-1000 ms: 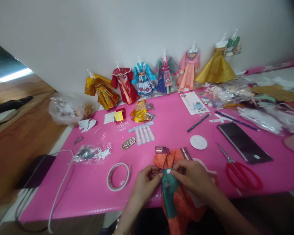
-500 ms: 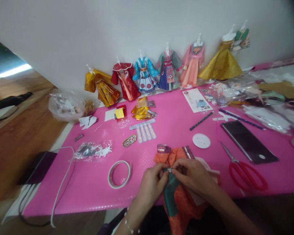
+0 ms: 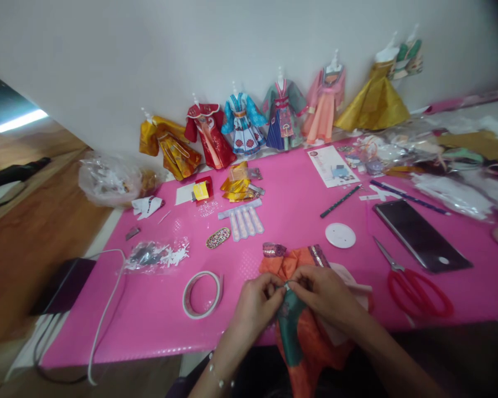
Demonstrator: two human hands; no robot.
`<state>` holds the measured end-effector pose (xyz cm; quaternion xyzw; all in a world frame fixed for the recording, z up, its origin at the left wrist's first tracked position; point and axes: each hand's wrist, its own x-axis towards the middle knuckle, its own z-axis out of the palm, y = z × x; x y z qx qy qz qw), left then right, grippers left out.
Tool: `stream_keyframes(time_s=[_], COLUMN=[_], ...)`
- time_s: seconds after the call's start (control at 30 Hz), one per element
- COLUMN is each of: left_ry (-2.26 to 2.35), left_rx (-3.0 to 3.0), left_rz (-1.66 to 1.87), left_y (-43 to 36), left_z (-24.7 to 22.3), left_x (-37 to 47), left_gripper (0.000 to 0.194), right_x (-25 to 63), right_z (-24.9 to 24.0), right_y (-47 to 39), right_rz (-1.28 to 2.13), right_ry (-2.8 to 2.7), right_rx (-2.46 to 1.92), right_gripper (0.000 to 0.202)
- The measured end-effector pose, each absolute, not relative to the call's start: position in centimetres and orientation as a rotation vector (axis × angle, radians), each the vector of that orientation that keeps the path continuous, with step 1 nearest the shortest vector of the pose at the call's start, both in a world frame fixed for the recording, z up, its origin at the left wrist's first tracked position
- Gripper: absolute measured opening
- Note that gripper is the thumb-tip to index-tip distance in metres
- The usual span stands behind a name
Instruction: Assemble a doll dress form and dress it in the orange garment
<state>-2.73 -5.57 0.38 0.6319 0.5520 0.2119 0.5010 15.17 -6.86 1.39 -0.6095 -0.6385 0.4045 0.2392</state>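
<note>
An orange and green doll garment (image 3: 289, 334) lies at the table's front edge, its lower part hanging over. My left hand (image 3: 260, 298) pinches the green cloth near the waist from the left. Opposite it, my right hand (image 3: 321, 290) pinches the same spot, fingertips almost touching, with a small whitish bit between them. Patterned sleeve ends show above the hands. A pale piece (image 3: 351, 281) lies partly under the garment to the right. To the left is a roll of white tape (image 3: 186, 296); red-handled scissors (image 3: 417, 292) lie to the right.
Dressed doll forms, among them a blue one (image 3: 244, 124), lean along the wall. A phone (image 3: 423, 235), a white disc (image 3: 340, 235) and plastic bags (image 3: 452, 193) are on the right. A black box (image 3: 64, 284) with cables sits at the left edge.
Both hands stay at the garment's waist, with fingertips slightly closer together. The view has shifted slightly.
</note>
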Motion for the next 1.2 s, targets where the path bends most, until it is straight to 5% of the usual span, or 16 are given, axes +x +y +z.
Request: stream_keyframes(time_s=[1.2], left_ry=[1.257], left_rx=[1.400], left_rz=[0.509], left_y=[-5.42], left_z=[0.40], left_x=[-2.54], left_gripper=[0.019], right_x=[15.53], right_z=[1.19], right_y=[-6.53], right_rz=[1.124], right_ry=[-1.818], right_rx=[-1.625], right_gripper=[0.012])
